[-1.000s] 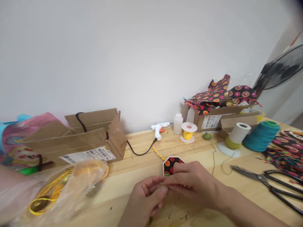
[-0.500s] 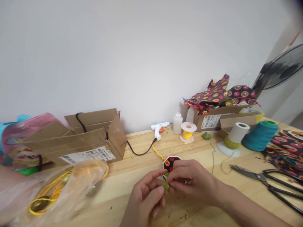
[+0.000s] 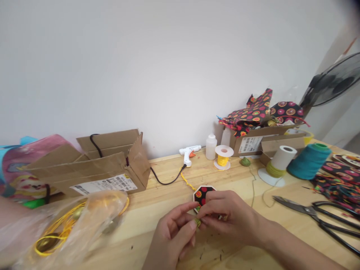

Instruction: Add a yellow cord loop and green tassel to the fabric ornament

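Between my fingertips is a small olive-green knotted cord (image 3: 197,222), mostly covered by my thumb and fingers. My left hand (image 3: 176,232) pinches it from the left, and my right hand (image 3: 225,213) pinches at its right side. Just behind my hands lies an octagonal piece (image 3: 200,194) with black, red-flowered fabric and a pale rim, partly hidden by my right hand. A twisted yellow cord (image 3: 188,181) runs from it toward the white glue gun (image 3: 188,155).
Large scissors (image 3: 312,210) lie at right, near a spool of olive cord (image 3: 275,169) and a teal thread cone (image 3: 309,161). A yellow cord spool (image 3: 223,160) and white bottle (image 3: 211,147) stand behind. At left are a cardboard box (image 3: 112,168) and plastic bag (image 3: 98,213).
My fingers have shifted very slightly on the green cord; my left thumb tip sits a little further over it. Everything else stays in place.
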Motion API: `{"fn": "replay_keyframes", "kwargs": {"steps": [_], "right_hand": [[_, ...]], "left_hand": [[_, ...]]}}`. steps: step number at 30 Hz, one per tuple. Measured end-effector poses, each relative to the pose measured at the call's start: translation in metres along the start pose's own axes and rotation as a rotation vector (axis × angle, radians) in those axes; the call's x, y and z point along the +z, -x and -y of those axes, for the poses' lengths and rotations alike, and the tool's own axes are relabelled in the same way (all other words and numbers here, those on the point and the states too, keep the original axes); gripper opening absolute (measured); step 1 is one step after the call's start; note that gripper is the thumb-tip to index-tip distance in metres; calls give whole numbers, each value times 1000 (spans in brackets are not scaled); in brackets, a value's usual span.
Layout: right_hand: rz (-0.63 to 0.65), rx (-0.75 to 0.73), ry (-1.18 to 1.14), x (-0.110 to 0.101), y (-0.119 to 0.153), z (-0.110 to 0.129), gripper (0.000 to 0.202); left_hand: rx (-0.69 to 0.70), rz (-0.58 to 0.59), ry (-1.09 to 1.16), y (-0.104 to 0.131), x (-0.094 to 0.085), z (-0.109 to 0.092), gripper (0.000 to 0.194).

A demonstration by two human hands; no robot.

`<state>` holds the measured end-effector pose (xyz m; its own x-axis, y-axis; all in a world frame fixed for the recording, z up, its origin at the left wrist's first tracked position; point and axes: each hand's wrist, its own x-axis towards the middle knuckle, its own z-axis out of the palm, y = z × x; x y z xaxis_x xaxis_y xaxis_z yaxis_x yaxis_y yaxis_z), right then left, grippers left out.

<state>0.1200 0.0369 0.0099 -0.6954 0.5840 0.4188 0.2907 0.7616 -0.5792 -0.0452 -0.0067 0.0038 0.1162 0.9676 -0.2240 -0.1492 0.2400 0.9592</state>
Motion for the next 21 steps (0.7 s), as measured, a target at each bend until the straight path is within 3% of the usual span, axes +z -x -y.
{"fn": "replay_keyframes", "kwargs": {"steps": [21], "right_hand": [[6, 3, 111, -1, -2, 9, 17]], "left_hand": [[1, -79, -29, 0, 5, -4, 27]]}}
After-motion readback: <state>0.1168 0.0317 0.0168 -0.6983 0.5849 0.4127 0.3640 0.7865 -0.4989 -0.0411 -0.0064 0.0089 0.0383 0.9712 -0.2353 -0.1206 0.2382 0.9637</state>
